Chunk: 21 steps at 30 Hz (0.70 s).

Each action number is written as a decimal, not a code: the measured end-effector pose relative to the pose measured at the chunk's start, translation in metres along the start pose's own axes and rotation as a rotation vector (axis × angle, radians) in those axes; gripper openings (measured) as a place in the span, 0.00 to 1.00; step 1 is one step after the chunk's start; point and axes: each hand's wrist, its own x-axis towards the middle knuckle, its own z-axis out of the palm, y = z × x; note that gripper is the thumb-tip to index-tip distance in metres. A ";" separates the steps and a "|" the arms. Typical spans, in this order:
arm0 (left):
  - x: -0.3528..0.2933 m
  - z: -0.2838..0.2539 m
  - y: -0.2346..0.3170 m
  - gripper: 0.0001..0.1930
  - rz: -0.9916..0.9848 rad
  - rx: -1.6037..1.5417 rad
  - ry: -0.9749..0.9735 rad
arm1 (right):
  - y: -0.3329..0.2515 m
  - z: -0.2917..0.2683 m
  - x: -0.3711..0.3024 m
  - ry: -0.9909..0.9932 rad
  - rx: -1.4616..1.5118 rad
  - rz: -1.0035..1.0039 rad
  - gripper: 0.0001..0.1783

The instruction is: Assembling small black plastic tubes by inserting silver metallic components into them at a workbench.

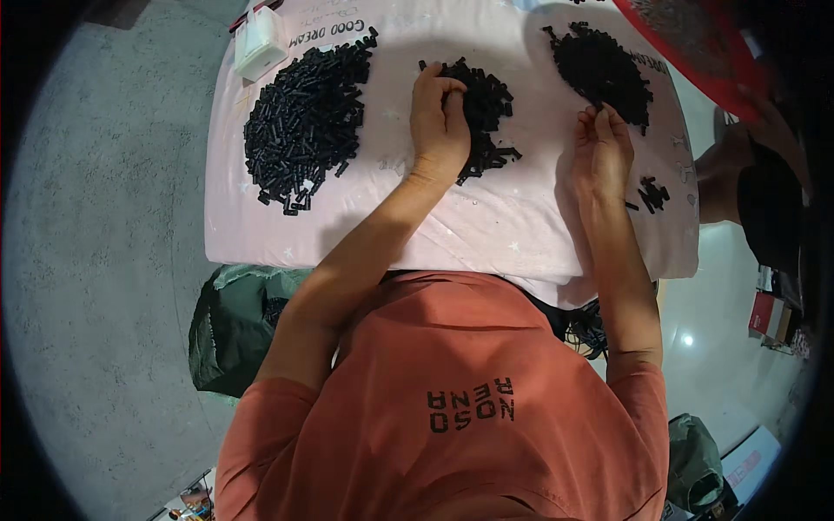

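Three heaps of small black parts lie on a pale pink cloth. The left heap (306, 122) and the middle heap (488, 100) are short black cylinder-like pieces; in the right heap (604, 69) the parts look finer. My left hand (439, 126) rests against the left side of the middle heap, its fingers curled inward, and what they hold is hidden. At the near edge of the right heap, my right hand (604, 148) has its fingertips pinched together. Whatever is between them is too small to make out. A small cluster of black pieces (653, 195) lies right of my right wrist.
A white box (259, 43) stands at the table's far left corner. A red basin-like thing (695, 52) juts in at the far right, beside another person's arm and leg (730, 178). Below the table's near left edge sits a dark green sack (234, 330).
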 end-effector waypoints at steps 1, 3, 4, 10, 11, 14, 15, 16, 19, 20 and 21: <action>0.001 0.000 -0.002 0.06 0.030 -0.042 -0.003 | -0.001 0.000 0.000 0.020 0.021 0.015 0.08; 0.009 -0.017 0.010 0.07 0.074 -0.065 -0.036 | -0.004 -0.006 0.001 0.053 0.041 0.024 0.08; 0.009 -0.028 0.021 0.08 -0.116 -0.318 -0.147 | -0.005 -0.009 0.000 0.057 0.064 0.032 0.08; -0.034 -0.084 0.056 0.06 -0.343 -0.516 -1.150 | -0.008 -0.015 -0.001 0.065 0.148 0.023 0.07; -0.037 -0.081 0.053 0.06 -0.342 -0.518 -1.150 | -0.007 -0.016 0.000 0.049 0.159 0.010 0.06; -0.034 -0.060 0.040 0.06 -0.110 -0.391 -1.074 | -0.005 -0.017 0.002 -0.007 0.190 -0.010 0.05; -0.029 -0.056 0.036 0.06 -0.125 -0.369 -1.066 | -0.006 -0.016 0.001 -0.007 0.189 -0.010 0.05; -0.025 -0.052 0.033 0.06 -0.140 -0.346 -1.059 | -0.006 -0.014 -0.002 0.031 0.161 -0.020 0.06; -0.012 -0.040 0.021 0.06 -0.135 -0.454 -1.005 | -0.005 -0.019 0.002 0.040 0.157 -0.027 0.06; -0.007 -0.037 0.019 0.07 -0.132 -0.529 -0.983 | -0.004 -0.019 0.003 0.007 0.181 -0.016 0.07; -0.003 -0.033 0.017 0.08 -0.191 -0.594 -0.969 | -0.005 -0.018 0.002 0.006 0.184 -0.016 0.07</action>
